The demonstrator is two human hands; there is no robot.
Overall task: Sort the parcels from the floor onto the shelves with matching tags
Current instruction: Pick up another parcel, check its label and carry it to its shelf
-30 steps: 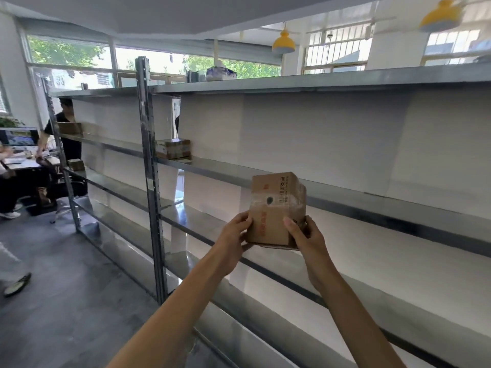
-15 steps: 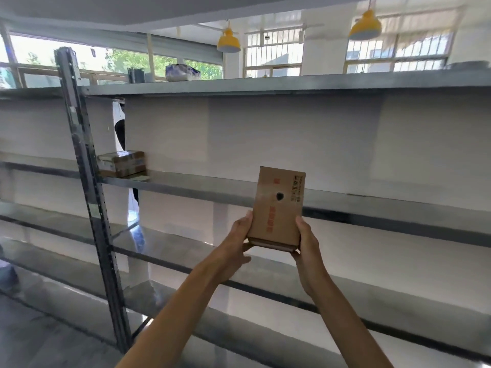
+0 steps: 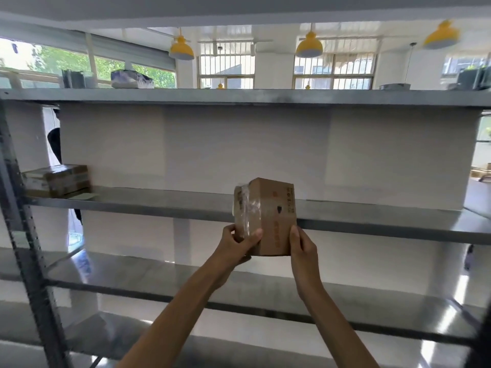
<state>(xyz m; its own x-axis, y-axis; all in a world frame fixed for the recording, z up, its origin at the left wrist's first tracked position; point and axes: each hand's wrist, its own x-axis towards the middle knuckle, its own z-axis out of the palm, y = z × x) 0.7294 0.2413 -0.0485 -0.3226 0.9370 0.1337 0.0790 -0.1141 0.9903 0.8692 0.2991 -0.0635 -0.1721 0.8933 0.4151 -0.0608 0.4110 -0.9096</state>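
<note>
Head view, single wide-angle camera: sitting at head height, facing forward and slightly upward at a grey metal shelving unit [image 3: 239,208], close enough that its shelves are spanning the full frame width. Both bare forearms are entering from the bottom centre, reaching away from the lens to frame centre. Upper frame: looking over the top shelf at yellow dome pendant lamps [image 3: 309,47] and barred windows [image 3: 333,71] far behind. Straight lines are bowing toward the frame edges. No second view sharing the scene.
</note>
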